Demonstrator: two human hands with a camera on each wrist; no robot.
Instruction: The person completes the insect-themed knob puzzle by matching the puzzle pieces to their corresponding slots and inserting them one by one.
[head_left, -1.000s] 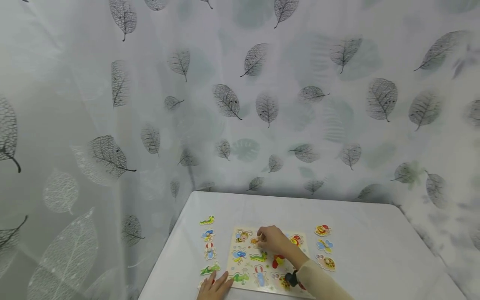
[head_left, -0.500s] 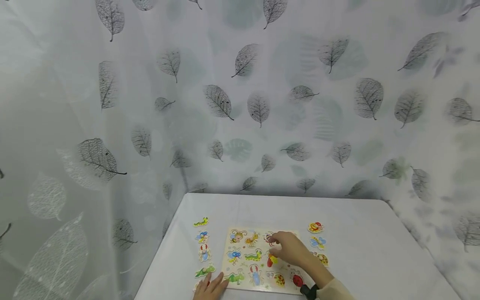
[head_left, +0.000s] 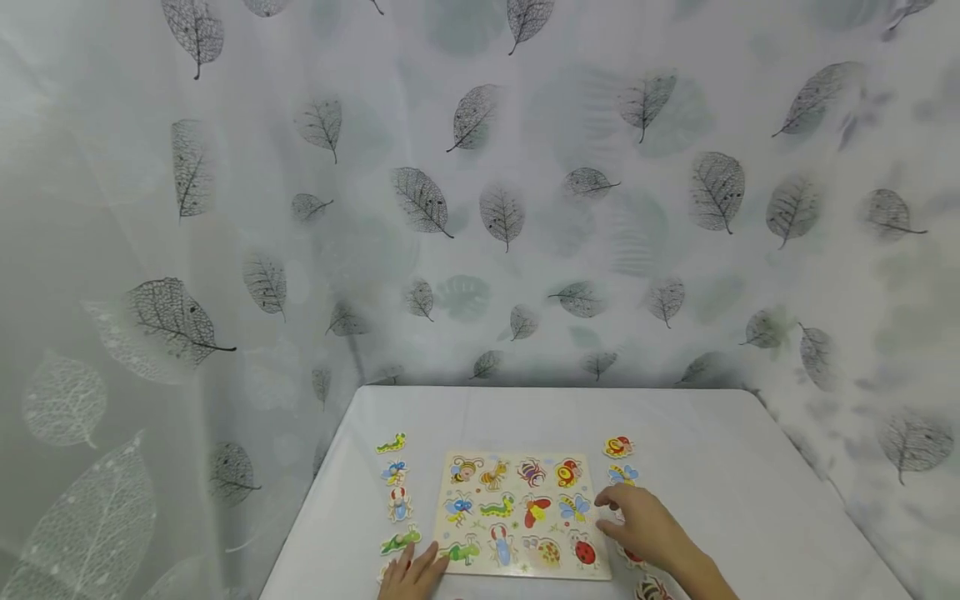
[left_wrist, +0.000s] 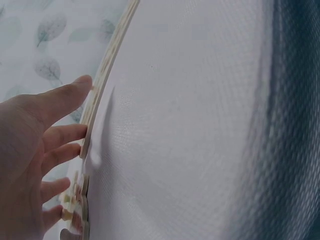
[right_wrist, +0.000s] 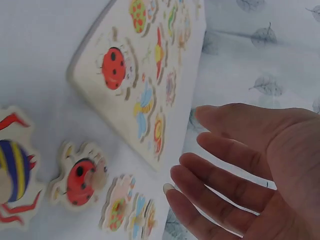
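A pale puzzle board (head_left: 525, 573) printed with coloured insects lies on the white table. My left hand (head_left: 412, 575) rests with spread fingers at its near left corner; in the left wrist view the left hand (left_wrist: 25, 145) touches the board's edge (left_wrist: 102, 75). My right hand (head_left: 647, 527) hovers by the board's right edge, over the right column of loose pieces. Seen from the right wrist, the right hand (right_wrist: 280, 160) has loosely bent fingers with nothing between them. Below it lie a knobbed ladybug piece (right_wrist: 80, 182) and a striped spider-like piece (right_wrist: 17, 170).
Left of the board stands a column of loose insect pieces, among them a caterpillar (head_left: 391, 443) and a stag beetle (head_left: 400, 504). On the right are a red-and-yellow insect piece (head_left: 618, 447) and a blue-winged one (head_left: 622, 474). A leaf-print curtain (head_left: 480, 208) hangs behind the table.
My right hand has moved right, from over the board's upper middle to beyond its right edge, uncovering the printed insects. The left hand stays at the corner. The head view has turned slightly right.
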